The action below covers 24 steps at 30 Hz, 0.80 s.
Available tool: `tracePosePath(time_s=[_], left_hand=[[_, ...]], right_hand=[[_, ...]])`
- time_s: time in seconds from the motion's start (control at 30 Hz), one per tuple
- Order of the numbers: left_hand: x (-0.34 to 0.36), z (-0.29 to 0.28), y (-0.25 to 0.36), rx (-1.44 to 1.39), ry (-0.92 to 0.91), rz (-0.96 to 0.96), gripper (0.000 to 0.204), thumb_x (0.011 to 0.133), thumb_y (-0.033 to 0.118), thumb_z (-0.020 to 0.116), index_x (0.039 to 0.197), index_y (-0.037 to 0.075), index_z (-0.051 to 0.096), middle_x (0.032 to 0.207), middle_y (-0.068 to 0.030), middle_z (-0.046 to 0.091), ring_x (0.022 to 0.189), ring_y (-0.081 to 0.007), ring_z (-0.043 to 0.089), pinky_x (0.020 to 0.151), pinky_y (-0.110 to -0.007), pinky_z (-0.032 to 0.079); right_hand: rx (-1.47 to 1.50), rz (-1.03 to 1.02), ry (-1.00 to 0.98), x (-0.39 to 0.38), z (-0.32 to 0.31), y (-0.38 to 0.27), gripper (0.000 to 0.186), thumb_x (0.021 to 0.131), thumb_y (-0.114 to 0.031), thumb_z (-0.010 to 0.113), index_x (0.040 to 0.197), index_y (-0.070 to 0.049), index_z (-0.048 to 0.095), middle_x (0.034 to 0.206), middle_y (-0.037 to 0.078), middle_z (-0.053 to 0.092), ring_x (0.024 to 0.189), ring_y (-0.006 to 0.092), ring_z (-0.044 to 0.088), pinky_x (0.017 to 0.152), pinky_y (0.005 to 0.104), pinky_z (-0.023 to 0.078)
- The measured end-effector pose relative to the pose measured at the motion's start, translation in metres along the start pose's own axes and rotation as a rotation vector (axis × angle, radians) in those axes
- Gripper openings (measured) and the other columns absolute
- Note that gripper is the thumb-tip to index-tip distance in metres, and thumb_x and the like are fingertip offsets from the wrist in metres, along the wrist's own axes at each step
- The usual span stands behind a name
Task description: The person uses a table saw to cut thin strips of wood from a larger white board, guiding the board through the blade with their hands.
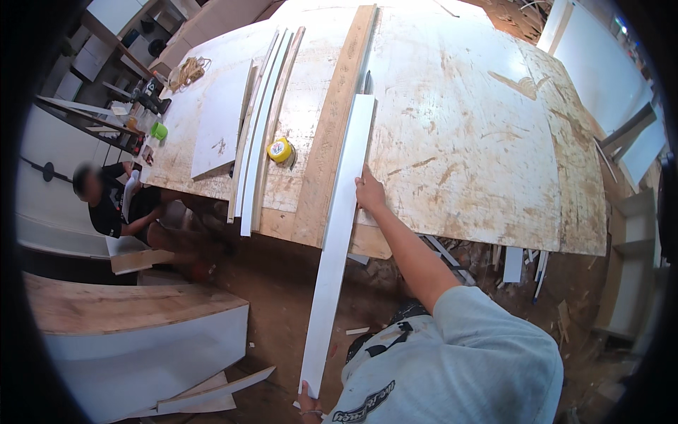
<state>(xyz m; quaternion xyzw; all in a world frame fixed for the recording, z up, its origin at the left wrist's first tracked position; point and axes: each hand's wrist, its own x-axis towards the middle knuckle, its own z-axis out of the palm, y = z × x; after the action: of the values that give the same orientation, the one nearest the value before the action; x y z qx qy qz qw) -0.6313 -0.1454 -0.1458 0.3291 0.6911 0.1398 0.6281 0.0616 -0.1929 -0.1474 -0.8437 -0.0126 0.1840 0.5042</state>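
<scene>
A long narrow white board [342, 219] lies partly on the worktable [466, 141], and its near part sticks out past the table edge. My right hand [369, 192] grips its right edge, with the thumb on top, about where it rests on the tabletop. Down at the near end, my left hand [308, 400] holds the board's tip, with the thumb on the white face and the other fingers mostly hidden. Along the board's left side runs a long bare wooden plank [326, 141]. A yellow tape measure [280, 150] sits to the left of that plank.
Several narrow strips [263, 120] and a white panel [223, 120] lie left on the table. A drill [152, 95], green cup [158, 130] and coiled cord [189, 72] are farther left. A person [116, 194] crouches at left. A wood-topped white box [148, 346] stands lower left.
</scene>
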Motion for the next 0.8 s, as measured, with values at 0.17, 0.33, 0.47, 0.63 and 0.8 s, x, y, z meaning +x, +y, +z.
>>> tracePosePath(time_s=[0.17, 0.33, 0.47, 0.63, 0.8], left_hand=[[-0.012, 0.01, 0.0, 0.006, -0.05, 0.004, 0.06, 0.097, 0.034, 0.072, 0.142, 0.002, 0.05, 0.13, -0.0136, 0.063, 0.113, -0.0318, 0.065, 0.097, -0.049, 0.055], [0.008, 0.02, 0.015, 0.134, 0.014, -0.099, 0.056, 0.096, 0.033, 0.073, 0.137, -0.001, 0.055, 0.128, -0.0133, 0.065, 0.11, -0.0288, 0.066, 0.096, -0.045, 0.054], [0.021, 0.017, -0.001, -0.007, -0.006, 0.02, 0.057, 0.095, 0.033, 0.074, 0.137, -0.002, 0.056, 0.127, -0.0139, 0.066, 0.11, -0.0287, 0.065, 0.097, -0.044, 0.053], [0.012, 0.043, 0.006, -0.062, -0.1, 0.109, 0.061, 0.095, 0.033, 0.075, 0.14, -0.002, 0.053, 0.13, -0.0142, 0.064, 0.112, -0.0284, 0.064, 0.097, -0.042, 0.052], [-0.011, 0.051, 0.015, 0.328, 0.018, 0.309, 0.067, 0.096, 0.043, 0.071, 0.14, -0.004, 0.053, 0.132, -0.015, 0.062, 0.111, -0.0298, 0.062, 0.096, -0.044, 0.052]], right_hand=[[0.011, 0.006, 0.029, 0.011, 0.01, 0.005, 0.057, 0.102, -0.025, 0.053, 0.156, -0.013, 0.038, 0.095, 0.023, 0.074, 0.073, 0.0319, 0.072, 0.079, 0.0444, 0.056], [0.021, -0.051, 0.143, 0.056, 0.012, 0.023, 0.056, 0.102, -0.024, 0.058, 0.156, -0.017, 0.043, 0.104, 0.021, 0.075, 0.056, 0.0242, 0.069, 0.068, 0.039, 0.059], [-0.117, -0.071, 0.218, 0.047, 0.016, 0.009, 0.055, 0.101, -0.031, 0.06, 0.153, -0.016, 0.047, 0.11, 0.022, 0.074, 0.077, 0.0299, 0.073, 0.083, 0.0417, 0.057], [-0.122, -0.092, 0.153, -0.016, 0.016, 0.013, 0.06, 0.098, -0.032, 0.062, 0.152, -0.016, 0.042, 0.117, 0.021, 0.071, 0.108, 0.043, 0.067, 0.095, 0.0522, 0.051], [-0.087, -0.175, 0.088, -0.138, 0.055, 0.04, 0.071, 0.098, -0.03, 0.061, 0.159, -0.016, 0.028, 0.115, 0.028, 0.069, 0.108, 0.046, 0.066, 0.094, 0.0531, 0.051]])
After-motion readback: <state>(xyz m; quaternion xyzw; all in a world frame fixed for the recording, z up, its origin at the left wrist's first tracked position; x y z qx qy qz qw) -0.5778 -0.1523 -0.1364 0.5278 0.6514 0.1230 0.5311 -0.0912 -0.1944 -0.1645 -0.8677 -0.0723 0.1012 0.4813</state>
